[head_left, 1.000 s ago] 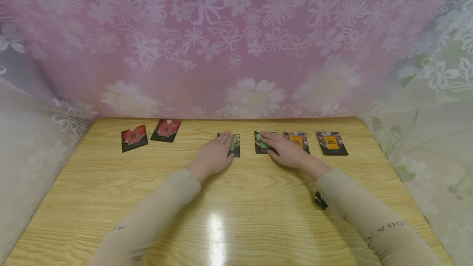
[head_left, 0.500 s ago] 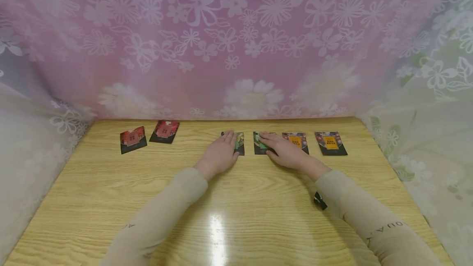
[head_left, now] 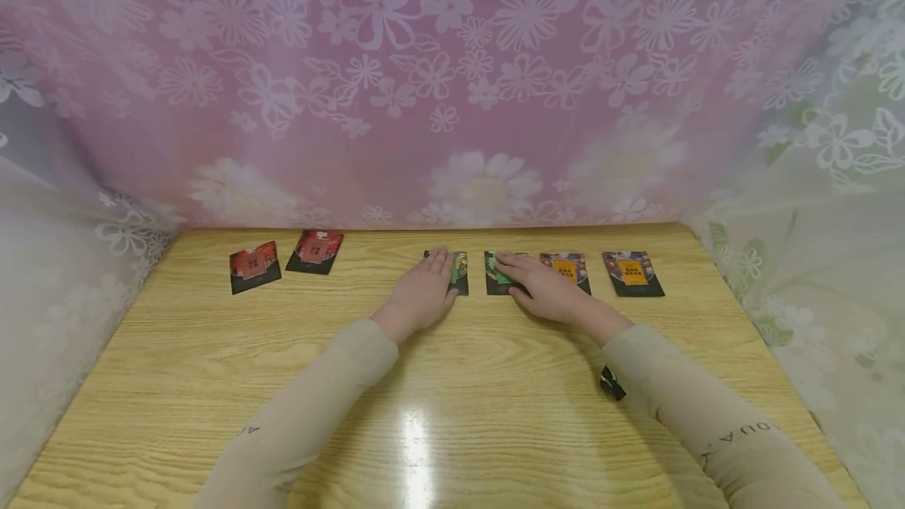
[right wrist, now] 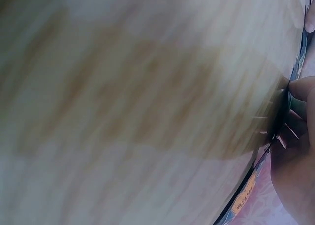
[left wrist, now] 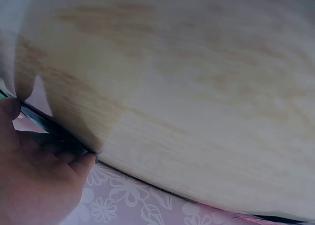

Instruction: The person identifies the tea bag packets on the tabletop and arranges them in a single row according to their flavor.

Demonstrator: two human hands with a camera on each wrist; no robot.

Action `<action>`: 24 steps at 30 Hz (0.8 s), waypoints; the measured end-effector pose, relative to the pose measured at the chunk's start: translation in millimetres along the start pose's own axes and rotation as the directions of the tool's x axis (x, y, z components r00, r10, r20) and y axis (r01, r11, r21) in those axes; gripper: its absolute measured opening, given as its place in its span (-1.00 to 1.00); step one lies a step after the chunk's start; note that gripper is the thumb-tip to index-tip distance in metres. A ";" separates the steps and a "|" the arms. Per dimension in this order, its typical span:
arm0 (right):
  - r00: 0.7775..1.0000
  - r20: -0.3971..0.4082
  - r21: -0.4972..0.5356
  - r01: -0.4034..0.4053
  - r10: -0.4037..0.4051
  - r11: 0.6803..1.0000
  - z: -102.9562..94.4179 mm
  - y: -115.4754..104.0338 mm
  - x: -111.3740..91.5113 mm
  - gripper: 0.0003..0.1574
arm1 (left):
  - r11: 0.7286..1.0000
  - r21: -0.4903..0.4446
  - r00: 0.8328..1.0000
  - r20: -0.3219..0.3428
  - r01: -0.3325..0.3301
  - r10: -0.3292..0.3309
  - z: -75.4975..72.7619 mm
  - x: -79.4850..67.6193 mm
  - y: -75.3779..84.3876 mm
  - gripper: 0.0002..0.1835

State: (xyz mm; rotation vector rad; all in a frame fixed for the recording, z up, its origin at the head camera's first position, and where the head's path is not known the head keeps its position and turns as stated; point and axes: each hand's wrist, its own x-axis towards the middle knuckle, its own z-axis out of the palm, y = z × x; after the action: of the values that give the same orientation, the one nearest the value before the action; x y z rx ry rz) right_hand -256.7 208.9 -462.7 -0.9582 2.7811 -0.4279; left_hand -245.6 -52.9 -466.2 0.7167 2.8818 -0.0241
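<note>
Two flat green-and-black packets lie side by side with a narrow gap between them. My left hand [head_left: 419, 289] rests on the left green packet [head_left: 462, 277], fingers extended and covering its left part. Over the right green packet [head_left: 492, 280] lies my right hand [head_left: 547, 289], its fingers stretched across the label. That hand also partly covers the nearer of two orange-and-black packets [head_left: 578, 267]. In the left wrist view, the left hand [left wrist: 39, 171] touches the dark packet edge; the right wrist view has the right hand [right wrist: 298, 131] on its packet.
Two red-and-black packets [head_left: 254, 267] lie at the table's back left. Another orange packet [head_left: 634, 273] sits at the right end of the row. A small black crumpled piece [head_left: 612, 384] lies beside the right sleeve. A floral curtain [head_left: 452, 100] hangs behind the wooden table [head_left: 212, 368].
My left hand has slid a little to the right with the left green packet, narrowing the gap to the right one. The right hand stays in place.
</note>
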 end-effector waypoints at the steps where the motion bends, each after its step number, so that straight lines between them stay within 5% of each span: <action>1: 1.000 0.000 0.000 0.000 0.000 1.000 0.0 0.0 0.0 -0.27 | 1.000 0.002 1.000 0.001 0.000 0.000 -0.4 -0.1 0.1 -0.22; 14: 1.000 0.004 -0.011 -0.001 0.001 1.000 1.4 0.9 0.1 -0.27 | 1.000 -0.031 1.000 -0.006 -0.003 0.003 -0.4 -1.4 -8.4 -0.23; 24: 1.000 0.004 -0.012 -0.003 0.003 1.000 0.2 -1.1 0.1 -0.26 | 0.999 -0.038 0.995 -0.097 -0.004 0.001 1.8 -23.0 -60.5 -0.29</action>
State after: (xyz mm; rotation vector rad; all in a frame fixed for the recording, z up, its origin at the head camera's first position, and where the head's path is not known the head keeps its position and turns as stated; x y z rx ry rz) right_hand -256.1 208.0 -462.6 -0.9558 2.7844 -0.4081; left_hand -253.5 -117.2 -465.6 0.7342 2.9645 0.0671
